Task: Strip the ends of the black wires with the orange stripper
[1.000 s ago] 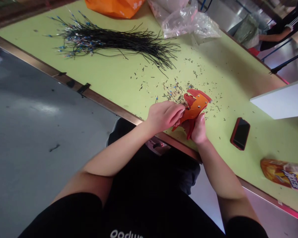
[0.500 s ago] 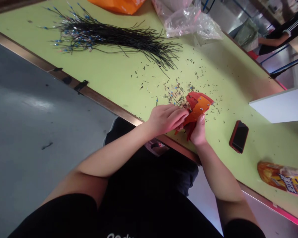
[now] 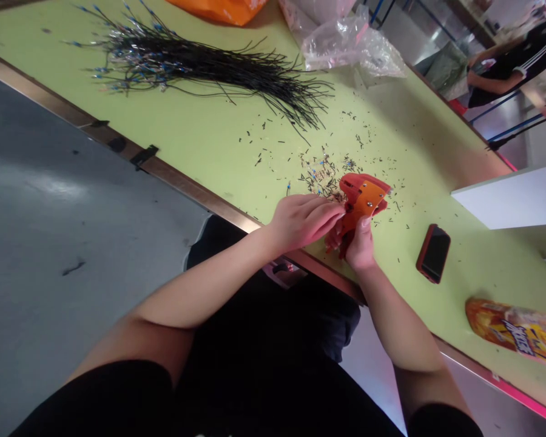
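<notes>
Shifted a little toward the phone since the earlier view, the orange-red wire stripper (image 3: 363,199) now sits over the near edge of the yellow-green table (image 3: 218,127), its head pointing away from the person. The right hand (image 3: 358,249) holds it from below: the thumb (image 3: 366,223) lies pressed on the orange plate, while the other fingers are hidden behind the red handles, so how they close cannot be seen. The left hand (image 3: 303,224) comes in from the side, its fingers (image 3: 330,217) held together and slightly curled, their tips touching the stripper's lower edge. Whether they pinch a wire there is too small to tell.

Just beyond the stripper lies a small heap of cut insulation scraps (image 3: 321,176), which thin out across the tabletop. Farther past it, a bundle of black wires (image 3: 209,67) with blue terminals fans out. To the stripper's right, well apart, a phone in a red case (image 3: 433,254) lies face up, and past that lies a snack packet (image 3: 514,331).
</notes>
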Demonstrator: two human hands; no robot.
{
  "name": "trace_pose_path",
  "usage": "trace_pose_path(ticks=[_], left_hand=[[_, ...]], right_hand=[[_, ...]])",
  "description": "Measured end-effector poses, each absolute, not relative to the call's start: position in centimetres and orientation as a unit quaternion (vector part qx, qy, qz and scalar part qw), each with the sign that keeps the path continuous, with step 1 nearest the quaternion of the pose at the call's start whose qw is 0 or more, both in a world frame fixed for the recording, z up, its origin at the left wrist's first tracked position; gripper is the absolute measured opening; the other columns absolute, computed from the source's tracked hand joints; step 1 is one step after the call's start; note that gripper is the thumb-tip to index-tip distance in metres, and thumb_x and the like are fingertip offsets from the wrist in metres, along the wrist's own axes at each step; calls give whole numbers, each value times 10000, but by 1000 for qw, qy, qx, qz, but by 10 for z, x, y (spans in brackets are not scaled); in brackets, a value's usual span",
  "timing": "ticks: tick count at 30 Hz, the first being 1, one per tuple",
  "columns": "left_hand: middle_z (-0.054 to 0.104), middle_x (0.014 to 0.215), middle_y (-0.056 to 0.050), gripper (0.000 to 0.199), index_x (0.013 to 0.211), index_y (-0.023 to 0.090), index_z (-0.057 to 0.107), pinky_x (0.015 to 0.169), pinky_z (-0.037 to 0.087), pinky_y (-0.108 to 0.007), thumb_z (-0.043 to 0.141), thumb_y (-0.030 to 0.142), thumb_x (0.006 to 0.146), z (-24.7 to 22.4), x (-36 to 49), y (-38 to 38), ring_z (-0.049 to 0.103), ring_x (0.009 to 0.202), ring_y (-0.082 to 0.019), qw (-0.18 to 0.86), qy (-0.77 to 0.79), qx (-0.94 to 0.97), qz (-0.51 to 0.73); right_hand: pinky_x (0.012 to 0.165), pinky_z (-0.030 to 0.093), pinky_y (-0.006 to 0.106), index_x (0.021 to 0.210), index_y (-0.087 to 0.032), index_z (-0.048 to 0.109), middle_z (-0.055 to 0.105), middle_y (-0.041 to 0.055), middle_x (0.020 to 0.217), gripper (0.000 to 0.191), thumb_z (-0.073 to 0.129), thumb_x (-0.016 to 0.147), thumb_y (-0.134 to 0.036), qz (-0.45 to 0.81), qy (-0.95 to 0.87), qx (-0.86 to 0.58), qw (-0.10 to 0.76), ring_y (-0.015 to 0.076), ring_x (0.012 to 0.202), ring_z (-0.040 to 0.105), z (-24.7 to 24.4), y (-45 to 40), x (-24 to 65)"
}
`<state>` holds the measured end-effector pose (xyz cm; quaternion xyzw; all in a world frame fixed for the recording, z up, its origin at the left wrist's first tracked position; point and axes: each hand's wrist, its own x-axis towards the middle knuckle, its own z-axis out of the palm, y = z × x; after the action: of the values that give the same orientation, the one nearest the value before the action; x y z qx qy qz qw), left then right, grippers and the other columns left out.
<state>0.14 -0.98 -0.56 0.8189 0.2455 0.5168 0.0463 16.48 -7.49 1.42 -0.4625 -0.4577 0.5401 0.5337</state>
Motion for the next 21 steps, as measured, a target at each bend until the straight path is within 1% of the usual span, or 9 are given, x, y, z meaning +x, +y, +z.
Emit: trace_pose_path(ticks=[2, 4, 6, 10, 16, 18, 21], left_hand=[[780, 786, 8, 199, 1054, 268, 699, 612, 481, -256, 519, 323, 1117, -5, 1, -9, 708, 656, -120, 78, 262, 806, 524], [772, 781, -3, 259, 1039, 248, 708, 623, 483, -250, 480, 327, 1130, -4, -1, -8, 711, 670, -119, 118, 291, 783, 537], [769, 785, -9, 316, 1040, 229, 713, 636, 491, -244, 445, 359, 1144, -2, -3, -8, 705, 671, -116, 154, 326, 758, 543], [768, 796, -9, 390, 1055, 216, 708, 655, 514, -244, 421, 461, 1152, -1, -6, -6, 700, 675, -117, 204, 357, 732, 544], [764, 775, -11, 440, 994, 211, 709, 651, 525, -246, 462, 550, 1129, -3, -5, -3, 701, 670, -123, 234, 364, 730, 529], [778, 802, -26, 465, 988, 215, 730, 698, 546, -259, 448, 558, 1128, -2, -5, -2, 722, 725, -141, 230, 370, 740, 513], [807, 886, -51, 470, 1042, 216, 763, 778, 568, -277, 409, 509, 1140, -1, -5, -1, 758, 832, -162, 209, 366, 757, 499]], right_hand=[[502, 564, 422, 753, -267, 684, 533, 19, 581, 705, 574, 852, -957, 564, -444, -445, 535, 244, 544, 611, 20, -74, 168], [543, 603, 445, 798, -255, 711, 567, 30, 608, 740, 557, 837, -977, 597, -435, -426, 523, 267, 590, 662, 27, -72, 173], [572, 623, 459, 784, -248, 693, 576, 30, 596, 787, 533, 798, -1018, 621, -433, -421, 499, 274, 596, 674, 33, -70, 178], [589, 633, 450, 780, -240, 683, 613, 33, 591, 834, 524, 743, -1058, 663, -436, -423, 437, 261, 591, 666, 36, -70, 184], [604, 631, 445, 841, -252, 741, 668, 54, 653, 822, 504, 789, -1037, 681, -461, -414, 389, 254, 599, 674, 31, -73, 184], [604, 627, 434, 852, -247, 748, 681, 55, 667, 815, 527, 788, -1029, 694, -457, -402, 385, 251, 602, 676, 31, -73, 184], [605, 624, 420, 847, -230, 743, 675, 46, 661, 808, 559, 788, -1015, 703, -448, -386, 395, 239, 588, 666, 31, -72, 184]])
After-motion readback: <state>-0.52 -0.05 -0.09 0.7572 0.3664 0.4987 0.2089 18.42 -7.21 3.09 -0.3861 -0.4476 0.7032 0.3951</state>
